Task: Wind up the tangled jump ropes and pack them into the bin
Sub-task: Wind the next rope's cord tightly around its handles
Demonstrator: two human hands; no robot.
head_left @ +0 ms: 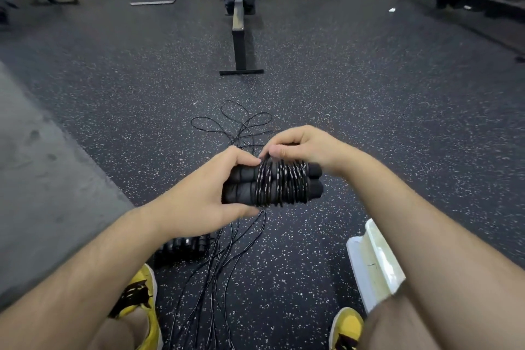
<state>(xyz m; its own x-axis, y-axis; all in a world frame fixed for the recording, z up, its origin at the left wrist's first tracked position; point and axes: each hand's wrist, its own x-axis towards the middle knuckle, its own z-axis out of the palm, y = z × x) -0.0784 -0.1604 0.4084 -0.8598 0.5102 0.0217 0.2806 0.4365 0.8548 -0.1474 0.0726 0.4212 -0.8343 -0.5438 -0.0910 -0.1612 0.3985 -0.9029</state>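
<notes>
Much of the bin [372, 261] was hidden: my right forearm crossed over it, so I saw only a white wall and a pale rim on the floor [383, 122], just beside my right shoe [348, 327], and nothing of its inside. A second set of ribbed black handles [184, 247] lay on the floor half covered by my left forearm, and I could not tell how many there were. The loose cords [227, 258] ran from under my hands toward me between my yellow shoes and were cut off at the bottom edge; beyond my hands they spread in thin loops that crossed each other, too tangled to count. The far wall and the rowing machine [240, 25] were soft and dim. The wound jump rope [272, 185] was held above the floor in front of me: two black foam handles lying side by side and level, with glossy black cord wrapped in many tight turns round their middle and the right ends bare. My left grip [207, 199] was closed round the left ends of the handles, thumb underneath. My right grip [301, 145] sat on top of the coil, thumb and curled fingers pinching the cord, the fingertips hidden behind it.
</notes>
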